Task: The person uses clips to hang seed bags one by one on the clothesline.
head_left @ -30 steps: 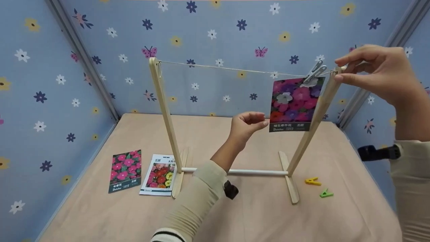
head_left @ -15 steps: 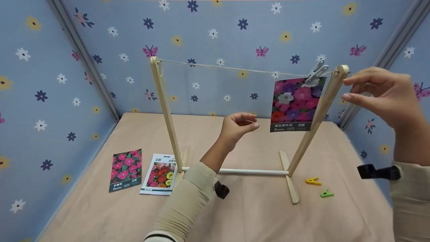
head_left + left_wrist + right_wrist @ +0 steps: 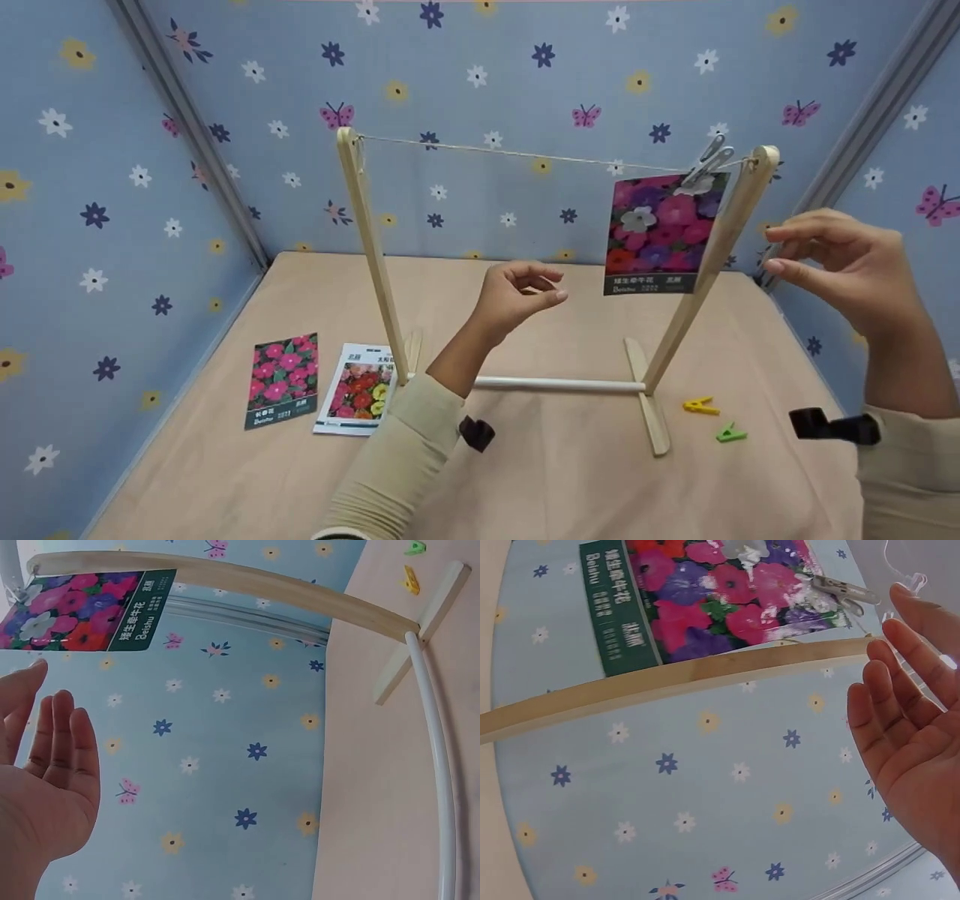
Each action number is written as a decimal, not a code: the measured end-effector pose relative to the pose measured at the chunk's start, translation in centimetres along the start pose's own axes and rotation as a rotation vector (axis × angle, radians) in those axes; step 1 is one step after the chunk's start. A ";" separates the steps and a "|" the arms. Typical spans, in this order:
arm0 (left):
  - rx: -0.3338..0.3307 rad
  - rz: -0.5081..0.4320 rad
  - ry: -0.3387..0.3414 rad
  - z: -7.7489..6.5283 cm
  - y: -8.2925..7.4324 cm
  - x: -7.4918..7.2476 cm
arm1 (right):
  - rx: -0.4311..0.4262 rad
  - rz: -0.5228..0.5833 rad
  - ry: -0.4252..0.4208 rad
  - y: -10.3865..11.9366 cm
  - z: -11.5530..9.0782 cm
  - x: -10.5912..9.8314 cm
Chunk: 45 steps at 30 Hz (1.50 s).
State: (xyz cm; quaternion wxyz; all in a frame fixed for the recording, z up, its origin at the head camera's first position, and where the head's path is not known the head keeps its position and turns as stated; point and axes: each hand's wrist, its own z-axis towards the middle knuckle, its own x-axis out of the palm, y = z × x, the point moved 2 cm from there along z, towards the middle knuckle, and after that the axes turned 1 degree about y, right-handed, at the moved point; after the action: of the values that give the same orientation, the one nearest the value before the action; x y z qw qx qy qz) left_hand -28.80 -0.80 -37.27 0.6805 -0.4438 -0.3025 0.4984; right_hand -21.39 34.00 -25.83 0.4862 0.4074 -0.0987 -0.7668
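Note:
A flower seed packet (image 3: pixel 660 232) with pink and purple blooms hangs from the string (image 3: pixel 487 152) near its right end. A grey clothespin (image 3: pixel 705 165) grips the packet's top right corner. My left hand (image 3: pixel 517 296), fingers loosely bent and holding nothing, floats to the left of the packet. To the right of the right wooden post (image 3: pixel 709 262), my right hand (image 3: pixel 847 262) is in the air with relaxed fingers and nothing in them. The right wrist view shows the packet (image 3: pixel 735 592) beyond the post, apart from the fingers (image 3: pixel 885 705).
Two more seed packets lie at left on the cloth: a pink-flowered packet (image 3: pixel 282 379) and a white-bordered packet (image 3: pixel 356 390). A yellow clothespin (image 3: pixel 701 406) and a green clothespin (image 3: pixel 730 433) lie right of the stand. A white rod (image 3: pixel 555 384) joins the stand's feet.
My right hand has come away from the top of the right post, moving down and outward. My left hand has drawn back leftward from the packet's lower edge. The packet stays hanging.

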 end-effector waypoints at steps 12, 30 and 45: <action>0.075 0.095 0.086 -2.0 -0.3 -1.5 | 0.049 0.016 0.043 -3.2 -4.0 1.4; 0.033 0.177 0.047 -6.7 1.3 -6.4 | 0.089 0.057 -0.001 -5.5 -9.1 3.9; -0.029 0.202 -0.003 -10.5 2.0 -9.1 | 0.244 0.075 -0.005 -6.3 -11.6 5.7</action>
State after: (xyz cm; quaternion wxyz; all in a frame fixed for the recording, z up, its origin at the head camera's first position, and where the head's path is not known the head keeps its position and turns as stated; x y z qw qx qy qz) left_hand -23.58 -12.36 -43.24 0.6201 -0.4810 -0.2644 0.5605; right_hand -18.31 35.36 -39.80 0.4609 0.4579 -0.2075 -0.7314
